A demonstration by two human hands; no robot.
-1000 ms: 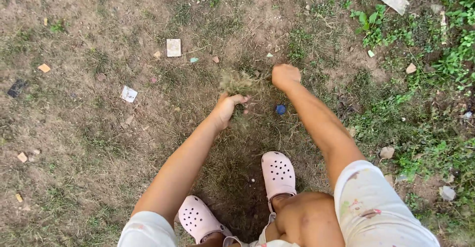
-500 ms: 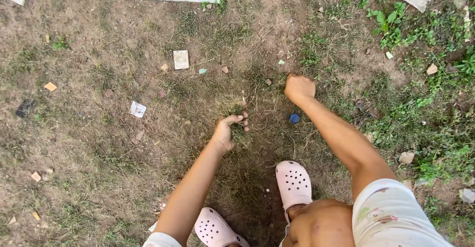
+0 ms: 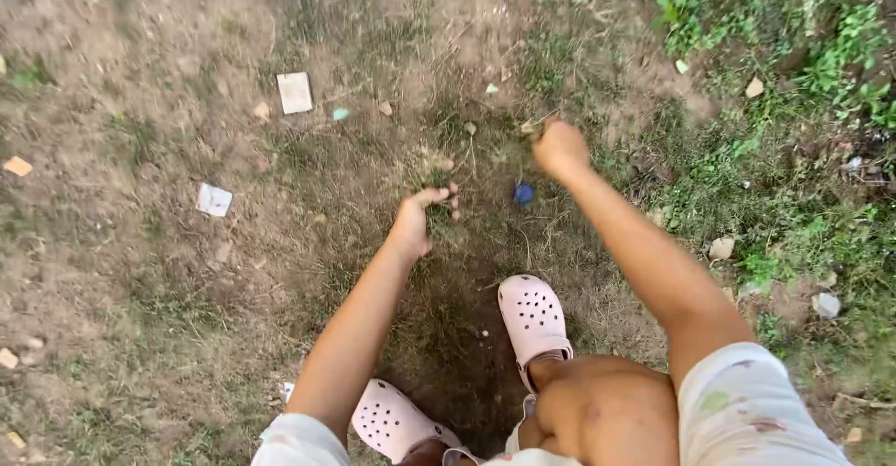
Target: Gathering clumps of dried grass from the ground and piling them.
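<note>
Crouching low over the ground, the person has both hands down in the dry grass. Left hand (image 3: 422,216) is curled around a tuft of grass (image 3: 439,207), fingers bent in a loose grip on the blades. Right hand (image 3: 560,149) is balled tight, a few dry stalks (image 3: 532,126) poking out of the fist. Between the two hands, on the dirt, sits a small blue round thing (image 3: 524,193), touching neither. Pink perforated clogs below: one (image 3: 533,317) planted just under the hands, the other (image 3: 397,421) tucked back near the left arm. Further out, a pale square tile (image 3: 295,92) and a white scrap (image 3: 214,199) lie off to the left on bare earth, well apart. Green weeds (image 3: 803,177) thicken along the right edge, with small stones (image 3: 721,248) scattered among them.
</note>
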